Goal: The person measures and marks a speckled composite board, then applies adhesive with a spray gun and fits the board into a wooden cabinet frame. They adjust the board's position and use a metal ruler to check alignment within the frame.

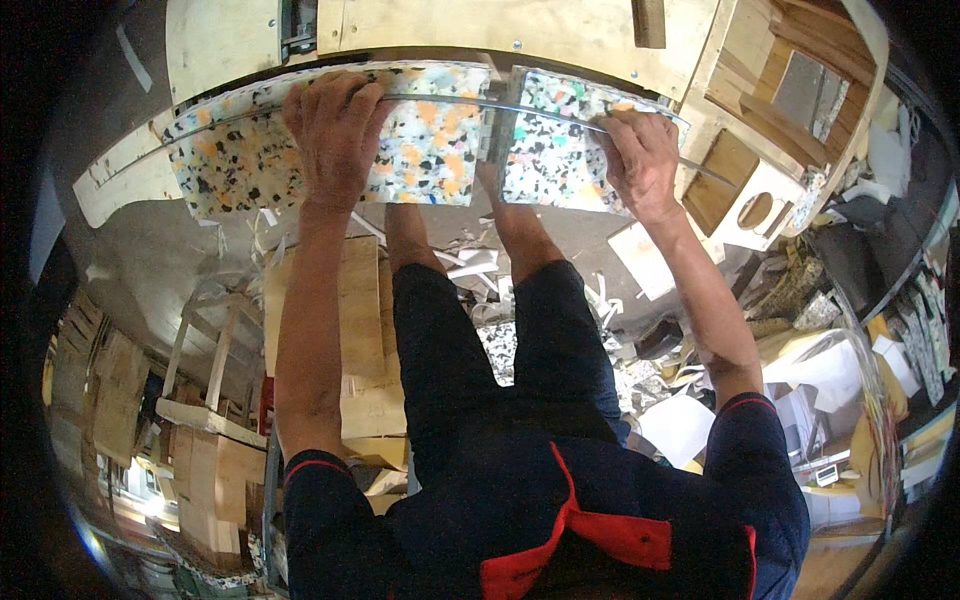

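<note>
Two pieces of multicoloured speckled foam lie side by side in front of me, a longer left piece (425,150) and a shorter right piece (550,150), with a narrow gap between them. A thin metal rod (450,98) runs across both, looking bowed in this view. My left hand (335,125) is closed on it over the left foam, fingers curled and their tips partly hidden. My right hand (642,165) pinches the rod near the outer end of the right foam.
A pale wooden bench (420,28) stands beyond the foam. To the right are an open wooden box (790,90) and a board with a round hole (760,210). White and speckled scraps (680,425) litter the floor. Wooden frames (205,350) and cardboard sheets (350,310) stand at left.
</note>
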### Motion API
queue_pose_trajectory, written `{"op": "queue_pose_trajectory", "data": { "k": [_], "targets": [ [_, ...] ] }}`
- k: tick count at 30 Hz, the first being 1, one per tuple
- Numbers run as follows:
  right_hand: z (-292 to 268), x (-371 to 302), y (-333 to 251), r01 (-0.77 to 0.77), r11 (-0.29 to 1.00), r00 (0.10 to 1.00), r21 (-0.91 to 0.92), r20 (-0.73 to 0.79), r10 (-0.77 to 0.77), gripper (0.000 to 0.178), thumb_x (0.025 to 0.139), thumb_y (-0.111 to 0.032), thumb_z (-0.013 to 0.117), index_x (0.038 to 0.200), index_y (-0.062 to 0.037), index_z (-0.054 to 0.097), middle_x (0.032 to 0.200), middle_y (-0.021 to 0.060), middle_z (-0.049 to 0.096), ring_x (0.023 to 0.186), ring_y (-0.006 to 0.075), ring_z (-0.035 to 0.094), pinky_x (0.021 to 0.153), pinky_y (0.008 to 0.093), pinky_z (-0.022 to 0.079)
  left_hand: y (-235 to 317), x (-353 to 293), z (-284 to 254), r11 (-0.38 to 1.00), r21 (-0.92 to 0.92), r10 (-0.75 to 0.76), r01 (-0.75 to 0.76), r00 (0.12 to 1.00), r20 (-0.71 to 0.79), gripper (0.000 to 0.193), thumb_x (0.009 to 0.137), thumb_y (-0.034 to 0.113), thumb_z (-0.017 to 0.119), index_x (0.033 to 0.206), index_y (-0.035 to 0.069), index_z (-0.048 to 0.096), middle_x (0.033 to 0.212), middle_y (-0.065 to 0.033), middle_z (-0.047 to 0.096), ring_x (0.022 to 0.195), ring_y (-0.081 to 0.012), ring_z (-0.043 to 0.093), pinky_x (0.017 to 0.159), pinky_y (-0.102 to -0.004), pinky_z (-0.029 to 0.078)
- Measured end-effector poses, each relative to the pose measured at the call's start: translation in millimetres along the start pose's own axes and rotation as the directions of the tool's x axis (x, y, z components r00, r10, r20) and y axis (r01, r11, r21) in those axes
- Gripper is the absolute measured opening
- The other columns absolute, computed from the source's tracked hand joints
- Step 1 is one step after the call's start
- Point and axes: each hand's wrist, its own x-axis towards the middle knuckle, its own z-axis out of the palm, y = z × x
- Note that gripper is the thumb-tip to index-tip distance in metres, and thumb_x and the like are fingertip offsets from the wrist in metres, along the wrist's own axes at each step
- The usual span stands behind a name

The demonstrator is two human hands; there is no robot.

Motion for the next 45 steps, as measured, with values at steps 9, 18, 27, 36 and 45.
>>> {"op": "queue_pose_trajectory", "data": {
  "k": [9, 18, 27, 36, 45],
  "targets": [
    [-6, 6, 2, -0.009, 0.998, 1.0, 0.07, 0.007, 0.008, 0.025, 0.077, -0.003, 0.079, 0.1, -0.0096, 0.072, 0.096, 0.0051, 0.07, 0.09, 0.0253, 0.065, 0.082, 0.0399, 0.045, -20, -3, -17, 0.997, 0.073, -0.009, 0.008, 1.0, 0.015, 0.024, 0.086, 0.023, 0.079, 0.108, 0.017, 0.071, 0.12, -0.0011, 0.064, 0.123, -0.0245, 0.056, 0.112, -0.0491, 0.034],
    [-3, 7, 2, -0.026, 0.997, 0.999, 0.079, -0.021, 0.028, 0.026, 0.075, -0.001, 0.079, 0.098, -0.0104, 0.072, 0.096, 0.0048, 0.07, 0.088, 0.0255, 0.065, 0.078, 0.0397, 0.044, -28, -9, -13, 0.999, 0.022, -0.029, 0.029, 0.999, 0.015, 0.02, 0.089, 0.024, 0.077, 0.106, 0.016, 0.072, 0.12, -0.0018, 0.065, 0.124, -0.0259, 0.056, 0.113, -0.051, 0.034],
    [-12, 14, 4, -0.031, 0.993, 0.999, 0.11, -0.003, 0.032, 0.024, 0.076, -0.002, 0.078, 0.096, -0.0101, 0.068, 0.089, 0.0056, 0.066, 0.084, 0.0277, 0.064, 0.074, 0.0416, 0.046, -23, 12, -26, 0.998, 0.064, -0.011, 0.008, 0.999, 0.05, 0.017, 0.088, 0.022, 0.077, 0.102, 0.014, 0.071, 0.11, -0.0028, 0.065, 0.114, -0.027, 0.059, 0.11, -0.0522, 0.035],
    [-18, 115, 43, -0.163, 0.968, 0.981, 0.193, -0.075, 0.18, 0.014, 0.088, -0.018, 0.077, 0.091, -0.0062, 0.07, 0.079, 0.0131, 0.068, 0.07, 0.0316, 0.066, 0.062, 0.0407, 0.052, -63, 118, -20, 0.972, 0.198, -0.066, 0.127, 0.955, -0.29, 0.041, 0.09, 0.034, 0.075, 0.122, 0.008, 0.068, 0.126, -0.0166, 0.062, 0.115, -0.0335, 0.06, 0.107, -0.0542, 0.037],
    [42, 262, 85, -0.166, 0.981, 0.985, 0.098, -0.025, 0.169, 0.028, 0.09, -0.036, 0.07, 0.106, -0.0125, 0.072, 0.091, 0.0121, 0.076, 0.081, 0.0336, 0.073, 0.072, 0.0473, 0.056, 48, -7, 32, 0.701, 0.212, -0.7, 0.681, 0.714, 0.018, 0.086, 0.1, 0.044, 0.058, 0.158, -0.007, 0.021, 0.165, -0.0322, 0.017, 0.153, -0.0511, 0.014, 0.121, -0.0634, 0.013]
  ]
}}
